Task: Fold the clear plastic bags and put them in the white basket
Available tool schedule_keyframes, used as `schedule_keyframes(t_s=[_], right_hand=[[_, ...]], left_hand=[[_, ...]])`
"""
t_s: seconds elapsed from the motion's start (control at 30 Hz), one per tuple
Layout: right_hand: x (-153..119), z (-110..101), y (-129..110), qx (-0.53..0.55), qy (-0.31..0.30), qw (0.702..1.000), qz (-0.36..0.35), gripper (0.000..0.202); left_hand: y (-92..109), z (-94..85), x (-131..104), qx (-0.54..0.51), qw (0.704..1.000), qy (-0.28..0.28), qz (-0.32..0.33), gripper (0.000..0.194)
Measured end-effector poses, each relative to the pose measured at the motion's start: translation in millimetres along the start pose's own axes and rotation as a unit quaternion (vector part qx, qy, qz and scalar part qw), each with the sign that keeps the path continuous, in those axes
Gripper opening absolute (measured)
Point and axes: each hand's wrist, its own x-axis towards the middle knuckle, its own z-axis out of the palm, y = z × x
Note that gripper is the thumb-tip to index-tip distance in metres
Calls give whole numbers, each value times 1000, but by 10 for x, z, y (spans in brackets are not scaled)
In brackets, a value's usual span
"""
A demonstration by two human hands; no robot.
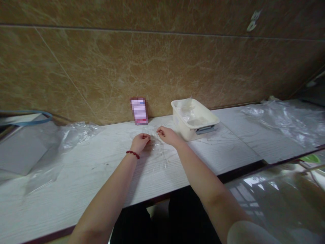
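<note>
My left hand (141, 142), with a dark red beaded bracelet (133, 154) at the wrist, is over the white tabletop (106, 176), fingers pinched together. Close to its right, my right hand (166, 135) has curled fingers drawn into a pinch. Whatever lies in either pinch is too small and clear to make out. Small transparent plastic pieces (165, 165) are scattered on the table between and just below the hands. A cream plastic bin (182, 130) with a grey handle clip stands right of my right hand, and clear plastic shows inside it.
A phone-like object with a blurred screen (139, 111) leans against the brown marbled wall (109, 71). At left are a grey-white box (20, 149) and crumpled clear plastic (78, 134). More clear plastic sheeting (286, 118) covers the right end.
</note>
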Motion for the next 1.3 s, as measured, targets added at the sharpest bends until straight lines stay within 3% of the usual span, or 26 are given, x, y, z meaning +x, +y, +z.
schedule_keyframes(t_s=[0.17,0.4,0.8,0.97,1.13,1.2,1.3], right_hand=[[-36,-66,94,-106,-85,991,-20,23],[-32,-3,71,-127,-154,980,18,22],[-38,60,104,-142,-119,981,56,23],[-25,58,150,-148,-128,979,52,28],[-43,36,146,-147,-136,979,40,29],[-49,28,135,-149,-137,978,39,30],[-47,16,129,-151,-140,978,35,31]], left_hand=[[-9,8,34,86,996,-15,25,21],[11,-7,25,195,978,-26,66,31],[23,-15,30,308,944,-32,115,33],[-24,-72,59,380,913,-32,144,34],[30,-102,-47,422,891,5,168,36],[69,-71,-142,428,878,-18,214,39],[90,-2,-280,433,853,-123,263,42]])
